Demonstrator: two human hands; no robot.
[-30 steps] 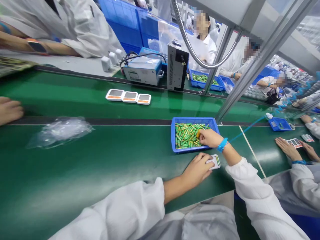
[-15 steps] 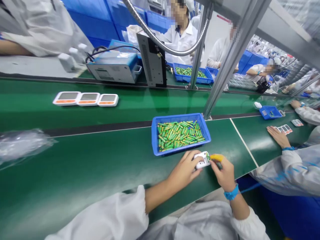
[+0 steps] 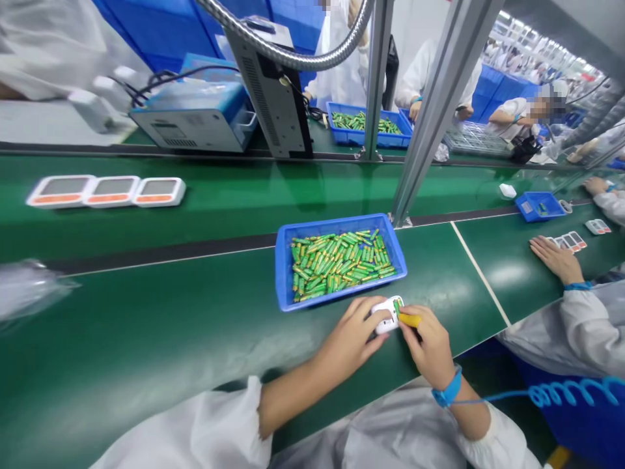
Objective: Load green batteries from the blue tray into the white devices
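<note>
A small white device [image 3: 388, 314] lies on the green bench just in front of a blue tray [image 3: 284, 273] full of green batteries [image 3: 339, 264]. My left hand [image 3: 349, 341] is closed around the device's left side and holds it down. My right hand [image 3: 426, 345], with a yellow cot on one fingertip and a blue wrist strap [image 3: 448, 393], pinches at the device's right end, where a green battery shows. Whether the fingers still hold that battery I cannot make out.
Three white and orange devices [image 3: 107, 191] lie in a row on the far belt. A crumpled clear bag [image 3: 27, 290] lies at the left. A metal post [image 3: 424, 137] rises behind the tray. Another person's hand [image 3: 556, 259] rests on the bench at right near a second blue tray [image 3: 540, 207].
My right hand left the battery tray and came down to the right end of the white device. My left hand stayed on the device. The view swung left.
</note>
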